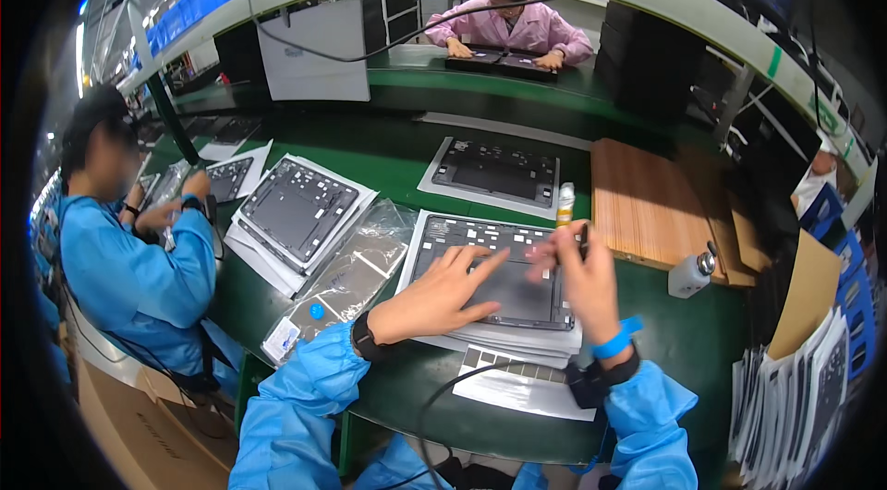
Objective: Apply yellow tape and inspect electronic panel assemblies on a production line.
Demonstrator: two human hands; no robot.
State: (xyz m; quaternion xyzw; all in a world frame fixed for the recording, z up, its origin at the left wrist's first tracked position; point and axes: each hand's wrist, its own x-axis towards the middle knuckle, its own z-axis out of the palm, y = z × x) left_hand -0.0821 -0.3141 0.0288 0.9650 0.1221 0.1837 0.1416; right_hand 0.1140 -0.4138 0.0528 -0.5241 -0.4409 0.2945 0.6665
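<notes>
"Since both hands are at the dark panel (525, 291), how does it lie from the fingers?"

"Directly beneath the left hand (432, 296), on a stack of pale sheets (545, 354) close to the desk's (650, 307) near edge. Its long axis runs left to right, roughly along that edge."

"What are the left fingers doing?"

"They're spread, pointing toward the panel's far right corner, with the thumb apart and closer to its near edge. They look laid on the surface, though I wouldn't swear every tip touches."

"And the right?"

"The right hand (589, 282) is over the panel's right end, nearer that short edge than the left one is. Its fingers are blurred. A white-and-yellow tube (565, 205) rises just beyond them; whether they grip it or it stands behind, I can't tell."

"Where is there room?"

"Rightward: bare green top runs from the stack to a white bottle (686, 278), with a wooden board (637, 196) toward the desk's far right. Leftward it's tight, as a clear plastic bag (344, 285) lies right by the panel's left edge. Past the far edge a second dark panel (499, 173) lies near, and a strip card (525, 388) with dark squares sits between the stack and the desk's near edge."
</notes>
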